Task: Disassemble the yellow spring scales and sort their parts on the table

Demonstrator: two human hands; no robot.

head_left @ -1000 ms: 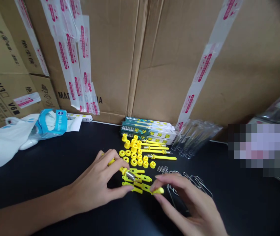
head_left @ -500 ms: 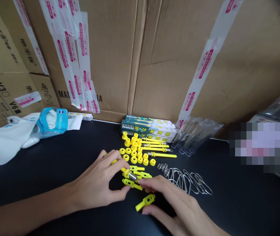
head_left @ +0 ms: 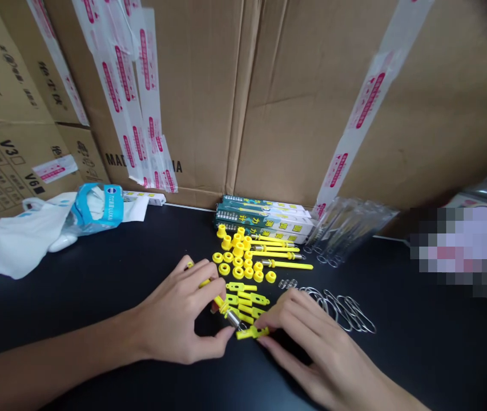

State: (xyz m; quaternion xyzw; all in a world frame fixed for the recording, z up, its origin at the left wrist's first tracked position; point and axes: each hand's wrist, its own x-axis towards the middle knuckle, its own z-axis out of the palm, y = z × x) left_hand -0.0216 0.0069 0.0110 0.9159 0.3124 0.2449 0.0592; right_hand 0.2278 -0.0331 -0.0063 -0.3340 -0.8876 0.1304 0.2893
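Note:
My left hand (head_left: pixel 189 311) is closed round a yellow rod (head_left: pixel 218 301) that has a silver spring and a small wire loop at its lower right end. Between the thumb and index finger of my right hand (head_left: pixel 303 337) is a flat yellow piece with slots (head_left: pixel 252 332), its stem pointing left, close below the wire loop. Whether the two touch I cannot tell. Several similar yellow pieces (head_left: pixel 235 286) lie just behind, partly hidden by my hands. Yellow rings and caps (head_left: pixel 238 249) stand farther back, beside finished-looking yellow rods with springs (head_left: pixel 290 265).
Small springs (head_left: pixel 288 283) and bent wire hooks (head_left: pixel 348 314) lie at the right. Behind are printed boxes (head_left: pixel 264 220) and clear tubes (head_left: pixel 350 228). A blue tissue pack (head_left: pixel 97 208) sits at the left. Cardboard (head_left: pixel 320 114) walls the black table (head_left: pixel 110 274).
My right hand has let go of the rod's end and taken hold of the loose yellow piece, now lifted or moved up toward the rod. The view has shifted slightly.

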